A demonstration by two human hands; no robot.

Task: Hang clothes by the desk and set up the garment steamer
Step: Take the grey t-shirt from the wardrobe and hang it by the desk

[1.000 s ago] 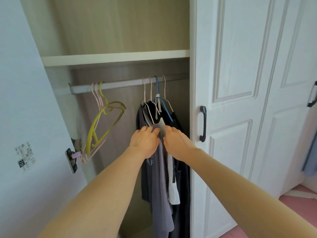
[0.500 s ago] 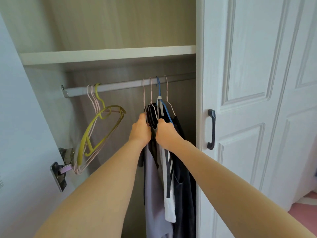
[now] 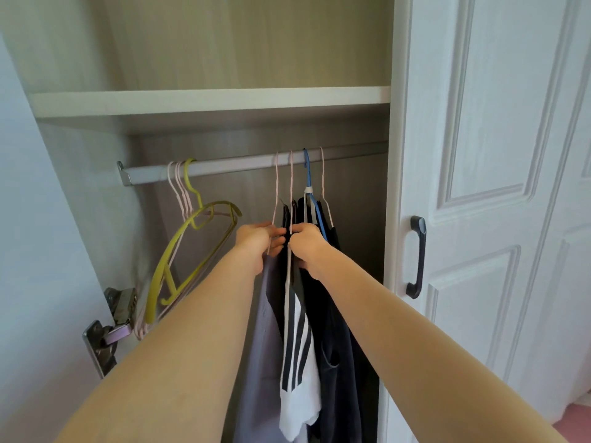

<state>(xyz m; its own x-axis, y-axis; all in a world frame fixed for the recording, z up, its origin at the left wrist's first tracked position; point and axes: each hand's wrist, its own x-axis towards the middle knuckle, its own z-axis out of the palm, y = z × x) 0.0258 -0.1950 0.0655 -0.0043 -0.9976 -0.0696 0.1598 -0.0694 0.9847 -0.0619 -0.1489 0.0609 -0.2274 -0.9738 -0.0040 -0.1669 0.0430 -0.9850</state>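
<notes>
Clothes hang bunched at about five o'clock of the view, on thin hangers hooked over the wardrobe rail, which runs from nine o'clock toward three just under the shelf. The closed white door with its dark handle fills the three o'clock side. A second ago both hands were lower, spread against the cloth below the hanger shoulders; they have since climbed to the hanger necks, and the camera has drawn closer, so the rail now sits near the middle of the view. The lilac garment hangs leftmost, the white top with black stripes next, and dark pieces toward four o'clock. Spare hangers, a yellow hanger among pale pink ones, dangle at nine o'clock of the bunch. The left hand pinches a pink wire hanger with curled fingers; the right hand is clamped around the neighbouring hanger wires, the two hands almost touching. That shift suggests the sorting is over and the lift off the rail is at hand; the carry to the desk and the steamer, neither in view, remain undone.
</notes>
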